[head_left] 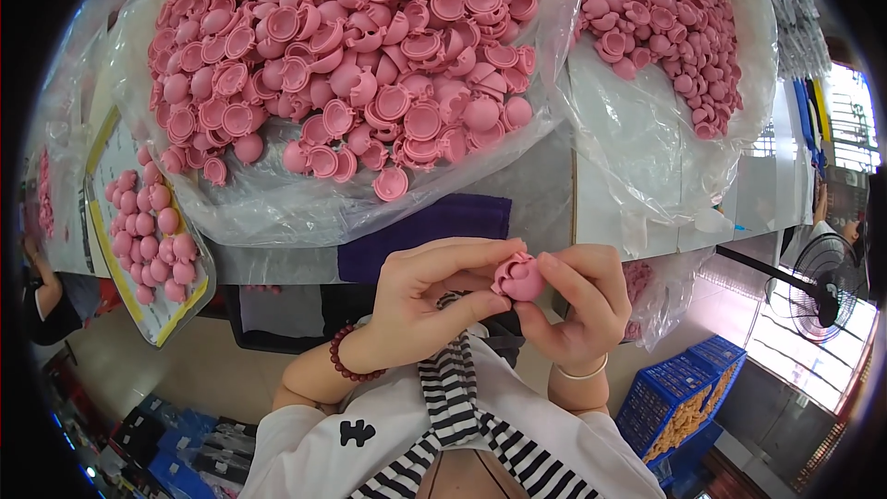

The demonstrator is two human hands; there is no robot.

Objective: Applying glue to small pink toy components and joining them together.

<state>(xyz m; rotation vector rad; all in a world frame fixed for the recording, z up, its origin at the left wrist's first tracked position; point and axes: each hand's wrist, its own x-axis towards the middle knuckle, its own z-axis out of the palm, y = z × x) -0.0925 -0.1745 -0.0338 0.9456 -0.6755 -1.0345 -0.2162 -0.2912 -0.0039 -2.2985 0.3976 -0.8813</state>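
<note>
My left hand [427, 298] and my right hand [584, 303] meet at the table's near edge, fingers closed around one small pink plastic ball part [520, 279]. Thumb and fingertips of the left grip its left side, while the right pinches its right side. Toward the left hand the part looks jagged; its right side is rounded. Whether it is one piece or two joined ones I cannot tell. Beyond my hands a large heap of pink plastic half-shells [342, 55] lies on clear plastic sheeting [305, 222]. A purple cloth [425, 226] lies just beyond my left hand.
A second heap of smaller pink pieces [665, 9] lies on plastic to the right. At the left, a yellow-edged tray [164, 319] holds several rounded pink pieces. Blue crates [679, 397] stand low at the right, near a black fan [822, 286]. Another person's arm [46, 282] shows far left.
</note>
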